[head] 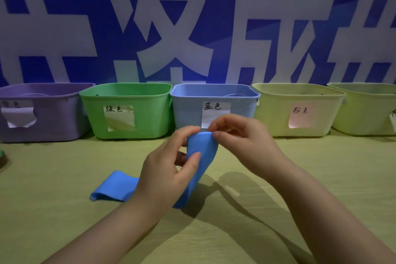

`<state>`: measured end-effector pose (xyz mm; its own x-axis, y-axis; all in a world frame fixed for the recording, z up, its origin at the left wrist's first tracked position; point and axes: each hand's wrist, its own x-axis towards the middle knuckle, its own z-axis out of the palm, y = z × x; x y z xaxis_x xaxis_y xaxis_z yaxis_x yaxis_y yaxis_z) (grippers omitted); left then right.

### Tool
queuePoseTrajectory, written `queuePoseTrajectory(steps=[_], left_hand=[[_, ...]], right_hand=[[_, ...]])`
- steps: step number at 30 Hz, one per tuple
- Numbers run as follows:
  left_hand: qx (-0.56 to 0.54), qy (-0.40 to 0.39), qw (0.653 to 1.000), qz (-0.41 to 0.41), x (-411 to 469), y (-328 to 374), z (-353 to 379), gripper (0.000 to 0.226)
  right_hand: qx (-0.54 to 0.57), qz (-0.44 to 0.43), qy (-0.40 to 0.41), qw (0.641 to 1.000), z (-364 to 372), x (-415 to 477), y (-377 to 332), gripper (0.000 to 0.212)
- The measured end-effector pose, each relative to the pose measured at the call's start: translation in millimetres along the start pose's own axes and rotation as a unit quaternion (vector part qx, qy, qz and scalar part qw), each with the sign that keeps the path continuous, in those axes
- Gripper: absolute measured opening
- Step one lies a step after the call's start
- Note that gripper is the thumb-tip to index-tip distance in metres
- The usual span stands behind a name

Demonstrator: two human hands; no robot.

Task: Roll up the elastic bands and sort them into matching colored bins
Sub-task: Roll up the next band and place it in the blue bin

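Note:
A blue elastic band [201, 148] is lifted off the table at one end. Its other end [113, 188] lies flat on the table at the left. My left hand [169, 167] holds the raised part between thumb and fingers. My right hand [237, 135] pinches the band's top edge with its fingertips. The band's middle is hidden behind my left hand. Both hands are just in front of the blue bin [186, 109], which carries a white paper label.
Five bins stand in a row against a blue and white wall: purple [53, 126], green [150, 113], blue, then two pale yellow-green ones [270, 115] [364, 113]. A yellow-green cloth [64, 221] covers the table. A small green thing [1, 154] shows at the left edge.

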<state>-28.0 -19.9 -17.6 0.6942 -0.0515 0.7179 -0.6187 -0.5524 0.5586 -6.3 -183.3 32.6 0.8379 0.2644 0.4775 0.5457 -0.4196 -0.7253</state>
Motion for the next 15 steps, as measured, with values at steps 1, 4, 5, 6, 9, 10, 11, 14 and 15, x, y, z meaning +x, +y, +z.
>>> queuePoseTrajectory(steps=[1, 4, 5, 6, 9, 10, 11, 14, 15], left_hand=[[-0.014, 0.007, 1.000, 0.012, 0.6, 1.4, -1.0, 0.029], [-0.032, 0.020, 0.999, 0.007, 2.8, -0.8, -2.4, 0.018], [-0.039, 0.022, 0.999, -0.011, 2.8, -3.2, -3.1, 0.017], [-0.048, 0.026, 0.998, -0.029, 3.0, -6.0, -3.8, 0.016], [-0.065, 0.035, 0.995, -0.067, 3.6, -12.4, -7.9, 0.017], [-0.067, 0.035, 0.994, -0.073, 4.0, -12.2, -9.1, 0.024], [-0.065, 0.030, 0.995, -0.072, 3.8, -11.5, -10.2, 0.026], [-0.039, 0.013, 0.998, -0.045, 5.0, -10.3, -9.9, 0.011], [-0.026, 0.010, 0.999, -0.039, 5.5, -10.6, -10.1, 0.007]], right_hand=[[0.011, 0.001, 0.007, 1.000, 1.6, -0.6, -0.9, 0.019], [0.019, 0.008, 0.007, 1.000, 11.4, -2.4, 0.5, 0.023], [0.024, 0.011, 0.006, 1.000, 14.8, -2.6, 2.0, 0.024], [0.032, 0.012, 0.002, 0.999, 17.6, -2.8, 2.9, 0.023], [0.029, 0.009, -0.023, 0.999, 23.6, -3.2, 4.1, 0.019], [0.021, 0.010, -0.027, 0.999, 24.9, -2.9, 4.3, 0.017], [0.009, 0.012, -0.027, 1.000, 25.5, -2.6, 4.5, 0.015], [-0.021, 0.018, -0.019, 0.999, 25.5, -1.7, 4.4, 0.012], [-0.029, 0.020, -0.020, 0.999, 25.5, -1.7, 4.2, 0.012]])
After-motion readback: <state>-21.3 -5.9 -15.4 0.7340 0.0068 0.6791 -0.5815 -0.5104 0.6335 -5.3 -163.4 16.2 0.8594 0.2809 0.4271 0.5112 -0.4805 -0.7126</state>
